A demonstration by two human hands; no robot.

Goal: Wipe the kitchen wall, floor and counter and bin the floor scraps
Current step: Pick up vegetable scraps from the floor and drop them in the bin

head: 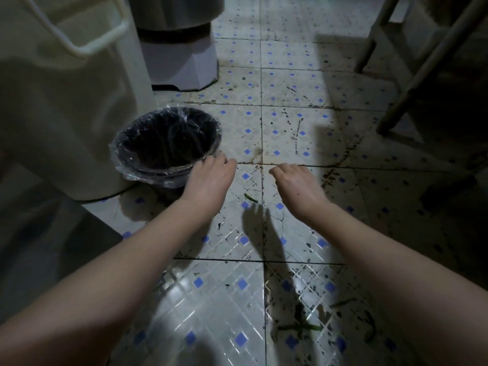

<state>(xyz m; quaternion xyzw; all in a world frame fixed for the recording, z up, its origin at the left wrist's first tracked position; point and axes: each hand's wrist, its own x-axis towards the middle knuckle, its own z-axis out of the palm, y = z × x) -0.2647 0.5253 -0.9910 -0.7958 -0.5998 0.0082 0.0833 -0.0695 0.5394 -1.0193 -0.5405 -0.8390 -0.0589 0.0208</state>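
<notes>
A pale glossy tiled floor [290, 83] fills the view, its square tiles printed with small blue diamonds and divided by dark grout lines. Dark specks and streaks mark much of it, thickest toward the right. The nearest tiles carry a fine diagonal grid pattern and reflect a soft white glare. At the left stands a tall cream-white plastic casing [66, 122] with a rounded bar handle [89, 46] on its side. Behind it sits a pale grey appliance base with angled corners [182, 67]. At the upper right, 2 slanted pale wooden legs [420, 80] rise from deep shadow. The light is dim, brightest along the middle of the floor.
</notes>
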